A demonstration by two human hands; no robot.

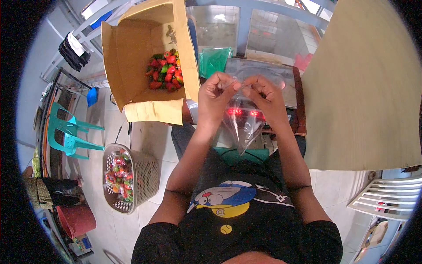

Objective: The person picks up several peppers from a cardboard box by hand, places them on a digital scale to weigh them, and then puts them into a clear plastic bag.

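In front of me, my left hand point(216, 94) and my right hand point(265, 94) pinch the two sides of the gathered top of a clear plastic bag point(244, 132). The bag hangs down between my wrists, and its contents are hard to make out. Behind it, a digital scale with a metal platform point(288, 95) shows lit red digits. Left of my hands, a cardboard box point(132, 59) lies with its opening towards me and holds red and green peppers point(169, 71). Green plastic bags point(214, 61) lie between the box and the scale.
A perforated plastic basket point(145, 175) with bagged peppers point(120, 175) stands on the floor at left, near a green plastic chair point(71, 132) and a red bin point(77, 219). A large pale board point(362, 89) rises close at right. A partly visible person point(56, 193) is at far left.
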